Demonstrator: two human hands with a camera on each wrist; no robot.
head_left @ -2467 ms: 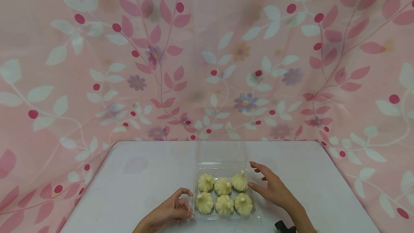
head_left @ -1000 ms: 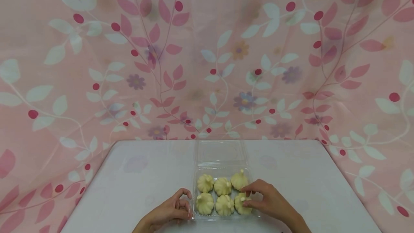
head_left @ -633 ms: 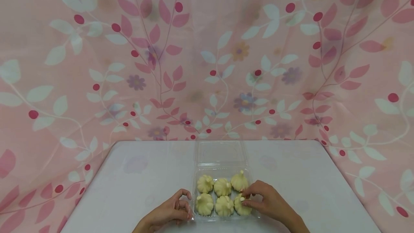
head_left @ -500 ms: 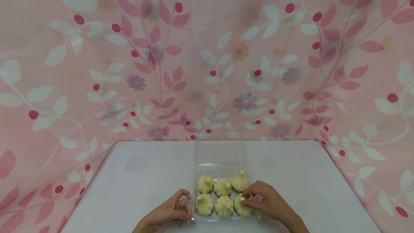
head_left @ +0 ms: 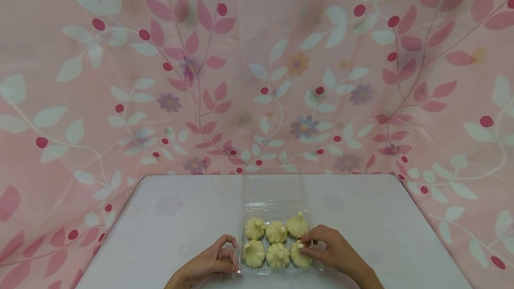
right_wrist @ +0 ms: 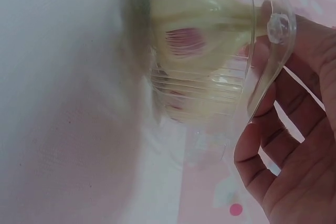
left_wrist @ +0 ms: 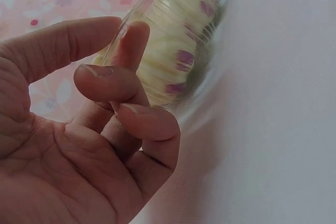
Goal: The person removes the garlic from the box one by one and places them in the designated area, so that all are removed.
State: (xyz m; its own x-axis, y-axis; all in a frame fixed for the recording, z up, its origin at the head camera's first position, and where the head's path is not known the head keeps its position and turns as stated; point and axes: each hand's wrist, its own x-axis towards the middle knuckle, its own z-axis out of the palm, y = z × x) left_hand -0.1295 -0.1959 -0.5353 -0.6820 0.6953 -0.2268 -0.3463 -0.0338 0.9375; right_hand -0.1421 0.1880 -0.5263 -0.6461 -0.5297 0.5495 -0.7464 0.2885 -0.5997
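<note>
A clear plastic box with its lid folded back lies on the table, holding several pale yellow garlic bulbs in two rows. At its left side, my left hand pinches the rim between thumb and finger, the other fingers curled beneath. Over the front right corner reaches my right hand. Its thumb and forefinger pinch the stem of the front right garlic bulb, which still sits in the box. Purple streaks mark the lower sides of the bulbs, seen through the ribbed wall in the right wrist view.
The clear lid lies open toward the back edge of the white table. Behind the table hangs a pink cloth printed with leaves and flowers.
My right hand has come from beside the back right bulb to the front right one, and its fingertips have closed on the stem. The left hand has stayed at the rim.
</note>
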